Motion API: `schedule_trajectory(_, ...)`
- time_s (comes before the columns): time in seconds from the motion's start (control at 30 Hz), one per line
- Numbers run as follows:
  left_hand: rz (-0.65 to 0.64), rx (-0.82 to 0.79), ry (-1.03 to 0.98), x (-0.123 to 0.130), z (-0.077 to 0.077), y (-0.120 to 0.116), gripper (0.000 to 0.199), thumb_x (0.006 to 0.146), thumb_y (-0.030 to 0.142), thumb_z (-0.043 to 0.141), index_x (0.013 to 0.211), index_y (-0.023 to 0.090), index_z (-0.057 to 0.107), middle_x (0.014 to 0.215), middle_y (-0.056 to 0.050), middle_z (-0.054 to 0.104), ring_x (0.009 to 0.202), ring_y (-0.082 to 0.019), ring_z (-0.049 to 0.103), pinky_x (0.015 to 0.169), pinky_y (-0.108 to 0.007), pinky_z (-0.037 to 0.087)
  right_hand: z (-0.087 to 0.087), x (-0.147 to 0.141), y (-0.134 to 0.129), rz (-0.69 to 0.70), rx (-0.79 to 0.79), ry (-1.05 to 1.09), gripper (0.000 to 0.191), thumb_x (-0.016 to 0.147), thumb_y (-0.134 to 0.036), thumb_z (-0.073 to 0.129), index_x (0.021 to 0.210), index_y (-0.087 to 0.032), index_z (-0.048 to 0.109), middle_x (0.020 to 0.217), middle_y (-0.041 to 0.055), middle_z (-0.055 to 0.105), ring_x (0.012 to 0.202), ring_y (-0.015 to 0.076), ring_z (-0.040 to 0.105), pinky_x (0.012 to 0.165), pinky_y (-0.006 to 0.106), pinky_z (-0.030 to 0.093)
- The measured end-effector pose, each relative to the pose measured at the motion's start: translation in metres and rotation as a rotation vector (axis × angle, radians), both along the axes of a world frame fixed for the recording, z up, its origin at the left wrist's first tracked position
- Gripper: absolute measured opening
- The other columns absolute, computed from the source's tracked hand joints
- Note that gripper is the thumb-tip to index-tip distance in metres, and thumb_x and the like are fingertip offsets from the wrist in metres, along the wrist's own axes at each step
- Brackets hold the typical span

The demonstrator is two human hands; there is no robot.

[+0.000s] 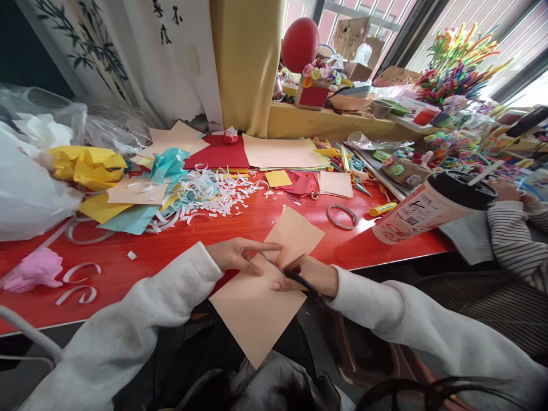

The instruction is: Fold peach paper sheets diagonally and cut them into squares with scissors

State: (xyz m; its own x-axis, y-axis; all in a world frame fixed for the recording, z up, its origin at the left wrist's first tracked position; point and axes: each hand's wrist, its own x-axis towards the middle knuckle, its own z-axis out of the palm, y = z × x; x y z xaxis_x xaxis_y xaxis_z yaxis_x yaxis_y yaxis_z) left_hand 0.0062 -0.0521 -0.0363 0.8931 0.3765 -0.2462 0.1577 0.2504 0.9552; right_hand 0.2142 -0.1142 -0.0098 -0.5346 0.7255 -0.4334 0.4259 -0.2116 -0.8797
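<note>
A peach sheet of paper [259, 311] lies slanted over my lap at the table's front edge. My left hand [235, 254] holds its upper left side, index finger stretched across the cut line. Dark-handled scissors [295, 278] are in my right hand [314, 275], their blades lying along a slit in the paper. Beyond the blades, the farther part of the peach paper [295, 234] rests on the red table. Whether the two parts still join is hidden by my fingers and the blades.
White paper shreds [214, 194] and coloured sheets lie at the back left of the red table [180, 257]. A lidded drink cup [432, 205], a bangle-like ring [342, 217] and a yellow marker [382, 209] stand right. Another person's striped sleeve [514, 240] shows far right.
</note>
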Motion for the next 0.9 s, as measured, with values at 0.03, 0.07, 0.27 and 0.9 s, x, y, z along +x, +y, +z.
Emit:
schedule_trajectory(0.03, 0.001, -0.022, 0.004, 0.000, 0.000, 0.000, 0.070, 0.069, 0.022, 0.070, 0.132, 0.027, 0.040, 0.072, 0.003, 0.064, 0.062, -0.010, 0.059, 0.057, -0.019, 0.046, -0.001, 0.000, 0.000, -0.008, 0.015, -0.034, 0.046, 0.057, -0.056, 0.071, 0.075, -0.013, 0.066, 0.066, 0.0010, 0.060, 0.061, 0.0133, 0.054, 0.053, 0.024, 0.043)
schedule_trajectory(0.07, -0.002, -0.048, 0.012, 0.000, 0.000, 0.000, 0.071, 0.068, 0.022, 0.070, 0.132, 0.027, 0.039, 0.072, 0.003, 0.064, 0.063, -0.010, 0.059, 0.058, -0.019, 0.046, -0.002, 0.000, 0.000, -0.010, 0.033, -0.056, 0.045, 0.057, -0.056, 0.071, 0.069, -0.013, 0.065, 0.062, 0.0000, 0.057, 0.057, 0.0117, 0.052, 0.050, 0.023, 0.041)
schedule_trajectory(0.27, -0.008, -0.037, 0.037, 0.001, 0.003, -0.001, 0.072, 0.068, 0.023, 0.071, 0.132, 0.026, 0.039, 0.073, 0.004, 0.065, 0.060, -0.010, 0.058, 0.060, -0.020, 0.046, -0.005, 0.003, 0.000, 0.015, 0.124, -0.117, 0.043, 0.059, -0.053, 0.070, 0.052, -0.014, 0.053, 0.051, -0.0035, 0.045, 0.048, 0.0070, 0.039, 0.043, 0.021, 0.030)
schedule_trajectory(0.9, -0.045, 0.051, 0.013, 0.002, 0.002, -0.001, 0.076, 0.068, 0.017, 0.069, 0.135, 0.021, 0.034, 0.100, -0.001, 0.067, 0.078, -0.012, 0.060, 0.072, -0.022, 0.045, -0.006, 0.007, -0.008, -0.034, 0.092, -0.265, 0.048, 0.056, -0.058, 0.069, 0.047, -0.015, 0.050, 0.033, -0.0056, 0.041, 0.034, 0.0055, 0.035, 0.037, 0.020, 0.026)
